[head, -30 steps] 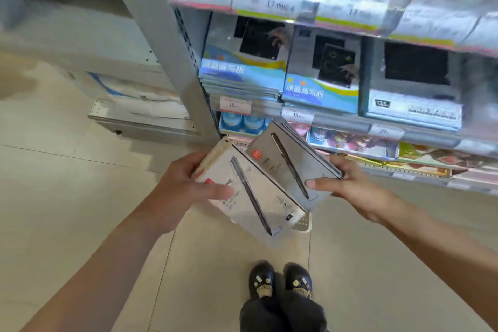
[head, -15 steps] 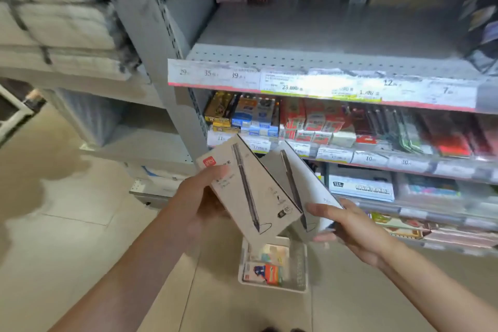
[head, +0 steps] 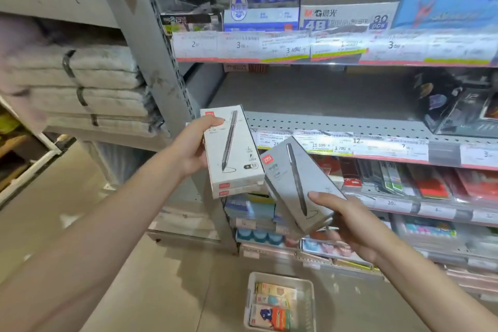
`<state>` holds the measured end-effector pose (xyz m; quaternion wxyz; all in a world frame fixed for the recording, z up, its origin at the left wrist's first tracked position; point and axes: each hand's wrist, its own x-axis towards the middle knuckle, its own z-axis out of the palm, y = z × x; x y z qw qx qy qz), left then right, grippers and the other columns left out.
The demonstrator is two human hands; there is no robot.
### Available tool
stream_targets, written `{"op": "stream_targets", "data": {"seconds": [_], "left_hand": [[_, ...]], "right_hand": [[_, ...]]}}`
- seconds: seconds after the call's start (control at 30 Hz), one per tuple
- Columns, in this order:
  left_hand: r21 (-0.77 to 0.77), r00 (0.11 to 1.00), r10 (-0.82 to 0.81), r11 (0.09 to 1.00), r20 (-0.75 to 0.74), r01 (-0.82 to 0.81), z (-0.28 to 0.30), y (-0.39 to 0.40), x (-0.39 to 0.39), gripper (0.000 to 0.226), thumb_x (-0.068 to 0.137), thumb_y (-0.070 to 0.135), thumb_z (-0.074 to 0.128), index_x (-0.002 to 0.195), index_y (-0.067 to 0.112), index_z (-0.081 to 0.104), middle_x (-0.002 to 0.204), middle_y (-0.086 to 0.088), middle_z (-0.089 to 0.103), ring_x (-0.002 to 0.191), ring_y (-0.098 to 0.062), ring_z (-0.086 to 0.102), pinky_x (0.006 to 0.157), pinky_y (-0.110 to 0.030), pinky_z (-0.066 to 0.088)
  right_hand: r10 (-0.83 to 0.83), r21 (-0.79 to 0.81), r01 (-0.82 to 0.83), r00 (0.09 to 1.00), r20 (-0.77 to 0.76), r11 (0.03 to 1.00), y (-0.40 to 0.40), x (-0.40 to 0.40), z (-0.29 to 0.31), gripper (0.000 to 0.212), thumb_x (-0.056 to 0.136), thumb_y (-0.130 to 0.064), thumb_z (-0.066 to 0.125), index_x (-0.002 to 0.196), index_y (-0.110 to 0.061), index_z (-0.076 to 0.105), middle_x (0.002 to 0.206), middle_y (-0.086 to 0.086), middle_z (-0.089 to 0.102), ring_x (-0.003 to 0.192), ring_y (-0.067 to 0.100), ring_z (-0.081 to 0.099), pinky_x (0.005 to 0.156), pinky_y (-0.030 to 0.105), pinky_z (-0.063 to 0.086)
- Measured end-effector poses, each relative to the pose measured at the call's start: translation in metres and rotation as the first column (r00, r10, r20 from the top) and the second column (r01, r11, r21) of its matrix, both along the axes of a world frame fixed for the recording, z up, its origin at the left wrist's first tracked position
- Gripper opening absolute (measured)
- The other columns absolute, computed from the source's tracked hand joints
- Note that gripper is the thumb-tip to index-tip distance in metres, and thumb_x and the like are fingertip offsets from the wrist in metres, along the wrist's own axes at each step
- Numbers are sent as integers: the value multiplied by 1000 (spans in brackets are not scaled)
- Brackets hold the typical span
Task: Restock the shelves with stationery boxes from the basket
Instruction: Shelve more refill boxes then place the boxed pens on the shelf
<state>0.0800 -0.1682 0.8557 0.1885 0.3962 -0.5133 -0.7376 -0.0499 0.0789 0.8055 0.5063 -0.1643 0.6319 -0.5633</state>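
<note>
My left hand (head: 190,147) grips a stack of white pen boxes (head: 231,151), held upright in front of the grey shelf upright. My right hand (head: 350,226) holds grey pen boxes (head: 297,183) tilted to the left, lower and to the right of the white ones. Both sets of boxes show a dark pen drawing and a red logo. They hang just below the front edge of a largely bare middle shelf (head: 336,121). On the floor below stands the white basket (head: 307,288) with several colourful boxes inside.
The shelf above carries blue and white product boxes (head: 347,15) behind price labels. Lower shelves hold red packs (head: 428,183) and other stationery. Dark packages (head: 463,105) sit at the right of the middle shelf. Bundled grey cloths (head: 80,83) fill the left rack.
Both hands have lifted the pen boxes from near the lower shelves up to the level of the middle shelf. The view has tilted upward and the basket on the floor came into sight.
</note>
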Motion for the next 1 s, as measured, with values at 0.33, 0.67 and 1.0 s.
{"op": "stream_targets", "data": {"seconds": [0.33,0.67,1.0], "left_hand": [[-102,962,-110,985,251,140,19,-98,-58,16,88,24,55,75,15,59,71,-2,65,69,-18,62,71,-33,52],[-131,925,-137,972,356,194,6,-142,-103,17,85,32,64,89,16,58,72,-3,63,61,-18,59,45,-26,53],[-603,648,16,387,761,698,22,-118,-123,39,97,33,39,129,15,51,138,-6,49,123,-30,49,97,-36,42]], "right_hand": [[-179,-34,178,984,-16,983,-55,-10,28,23,83,-23,62,96,-7,71,87,14,75,70,25,71,62,29,60],[-294,-47,294,956,12,955,-85,-17,38,36,81,-25,65,106,0,67,94,25,69,68,29,69,69,34,59],[-271,-23,271,963,-1,962,-101,-31,44,35,83,-26,64,109,-4,66,99,25,67,64,21,70,78,38,59]]}}
